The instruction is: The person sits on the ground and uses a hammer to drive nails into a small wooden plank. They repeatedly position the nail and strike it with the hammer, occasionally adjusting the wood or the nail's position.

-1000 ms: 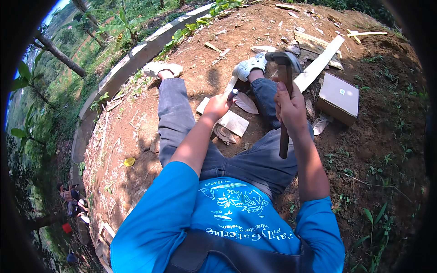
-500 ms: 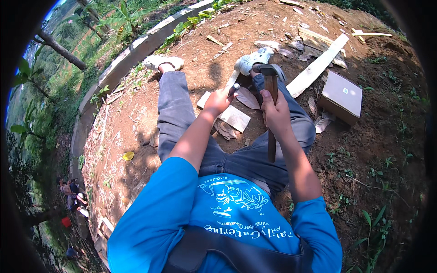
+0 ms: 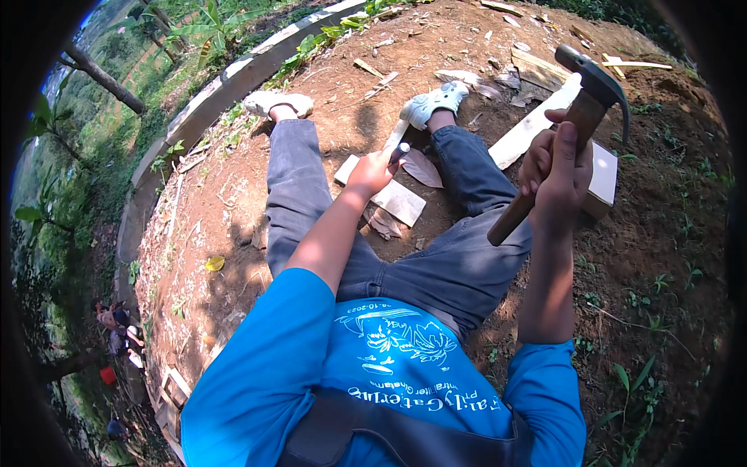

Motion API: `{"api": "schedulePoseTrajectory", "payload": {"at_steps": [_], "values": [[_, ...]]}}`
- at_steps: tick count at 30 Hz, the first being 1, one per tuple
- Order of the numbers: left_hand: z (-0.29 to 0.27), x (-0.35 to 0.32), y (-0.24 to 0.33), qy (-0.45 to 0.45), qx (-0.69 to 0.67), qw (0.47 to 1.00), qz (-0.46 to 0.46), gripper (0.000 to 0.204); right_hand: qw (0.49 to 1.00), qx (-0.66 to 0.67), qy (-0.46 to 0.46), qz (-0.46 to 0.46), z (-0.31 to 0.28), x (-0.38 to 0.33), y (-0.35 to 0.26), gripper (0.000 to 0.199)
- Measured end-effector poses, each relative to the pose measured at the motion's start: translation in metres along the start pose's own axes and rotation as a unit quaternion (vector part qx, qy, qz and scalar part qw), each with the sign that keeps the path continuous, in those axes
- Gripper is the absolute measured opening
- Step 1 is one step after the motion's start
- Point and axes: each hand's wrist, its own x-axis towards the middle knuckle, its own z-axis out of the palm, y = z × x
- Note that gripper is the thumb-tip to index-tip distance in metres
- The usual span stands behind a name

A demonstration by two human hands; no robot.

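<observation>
The hammer is showing a dark, dully gleaming metal head on a smooth brown wooden handle. The chisel is looking pale and wooden, the board matt and rough-sawn, lying on crumbly dry soil.

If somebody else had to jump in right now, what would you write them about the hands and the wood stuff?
Left hand: closed on a thin pale wooden stick, held upright over the flat pale wooden board on the soil between the legs.
Right hand: gripping the brown wooden-handled claw hammer, raised up to the right, head clear of the stick.
Nearby: long white plank and a square pale block beside the right leg; wood chips scattered on the dirt.
Done: stick positioned, hammer lifted.
Left: whether the stick is driven in at all cannot be told.
</observation>
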Motion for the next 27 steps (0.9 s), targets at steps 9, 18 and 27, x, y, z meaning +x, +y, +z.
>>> {"api": "schedulePoseTrajectory", "payload": {"at_steps": [9, 18, 27], "values": [[0.01, 0.004, -0.006, 0.027, -0.027, 0.999, 0.018, 0.038, 0.94, -0.3, -0.149, 0.057, -0.005, -0.037, 0.187, 0.033], [0.012, 0.007, -0.001, 0.012, -0.018, 1.0, 0.019, 0.033, 0.962, -0.262, -0.058, 0.058, 0.006, -0.041, 0.155, 0.037], [0.012, 0.001, -0.016, 0.034, -0.02, 0.999, 0.008, 0.034, 0.999, -0.044, 0.009, 0.031, -0.005, 0.002, 0.018, 0.03]]}}
